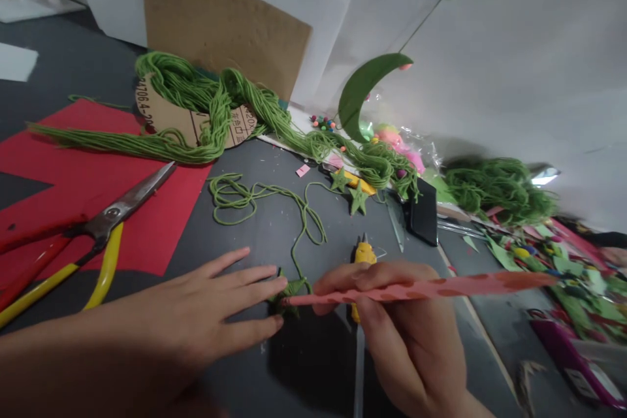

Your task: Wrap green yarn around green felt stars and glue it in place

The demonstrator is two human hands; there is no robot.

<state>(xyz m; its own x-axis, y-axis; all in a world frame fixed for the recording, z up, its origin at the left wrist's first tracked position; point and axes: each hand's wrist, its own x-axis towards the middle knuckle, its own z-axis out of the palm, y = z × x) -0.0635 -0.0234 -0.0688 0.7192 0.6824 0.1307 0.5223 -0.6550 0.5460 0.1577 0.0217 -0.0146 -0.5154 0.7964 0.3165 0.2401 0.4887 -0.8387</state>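
My right hand (411, 326) is closed in a pen-like grip around a long pink tapered stick (441, 289) with darker red spots. Its thin end meets a small green piece (294, 287), which seems to be a yarn-wrapped star partly hidden by fingers. My left hand (215, 313) lies with fingers stretched out, fingertips on that piece's left side. A strand of green yarn (296, 241) runs from it to a loose tangle. Two green stars (358, 197) lie beyond. Below my right hand is a yellow tool (365, 253) with a metal tip, partly covered.
Scissors (112, 212) and a yellow-handled tool (108, 264) rest on red paper (166, 235) at left. Green yarn (191, 150) drapes over cardboard at the back. A green crescent (355, 98) hangs on a string. A black phone (424, 212) and purple box (571, 356) lie right.
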